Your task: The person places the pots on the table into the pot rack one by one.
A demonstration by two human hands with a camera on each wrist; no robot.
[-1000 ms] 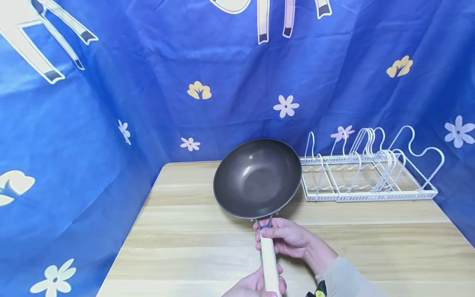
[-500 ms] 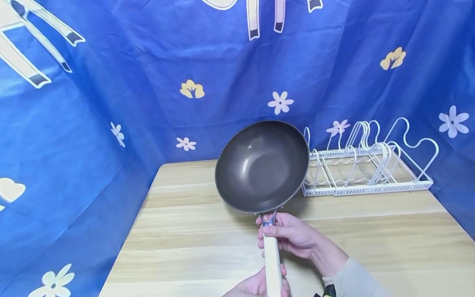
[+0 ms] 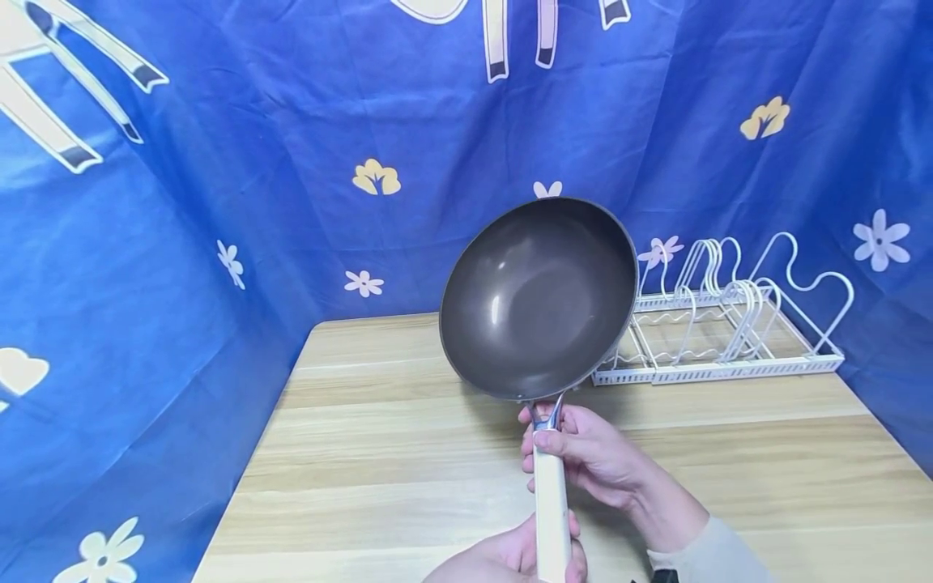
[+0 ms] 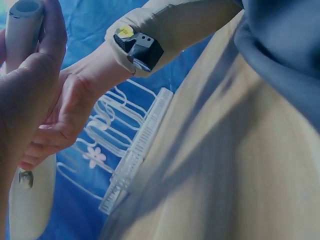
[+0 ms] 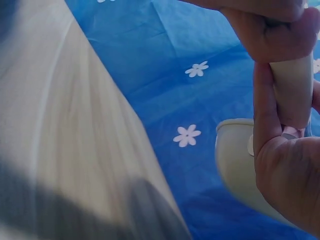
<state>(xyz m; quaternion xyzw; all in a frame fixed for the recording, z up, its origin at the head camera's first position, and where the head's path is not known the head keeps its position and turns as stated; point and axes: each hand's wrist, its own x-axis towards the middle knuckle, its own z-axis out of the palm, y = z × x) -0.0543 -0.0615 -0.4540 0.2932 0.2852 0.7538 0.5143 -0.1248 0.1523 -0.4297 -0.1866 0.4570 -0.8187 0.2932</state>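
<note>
A frying pan (image 3: 543, 300) with a dark inside and a long cream handle is held up over the table, its bowl tilted to face me. My right hand (image 3: 590, 453) grips the handle close to the bowl, thumb on top. Lower down, my left hand (image 3: 510, 555) grips the handle's end. The pan's pale outer side (image 4: 32, 205) shows in the left wrist view, below the right hand (image 4: 67, 110). In the right wrist view the left hand (image 5: 277, 30) wraps the handle (image 5: 292, 92) above the right hand (image 5: 287, 175).
A white wire rack (image 3: 729, 368) with upright loops stands at the back right of the wooden table (image 3: 350, 453), partly behind the pan. A blue patterned cloth (image 3: 291, 202) hangs along the back and sides.
Both hands have raised the pan and shifted it slightly right; its bowl now covers more of the rack's left end and part of a cloth flower. The grip looks the same.
</note>
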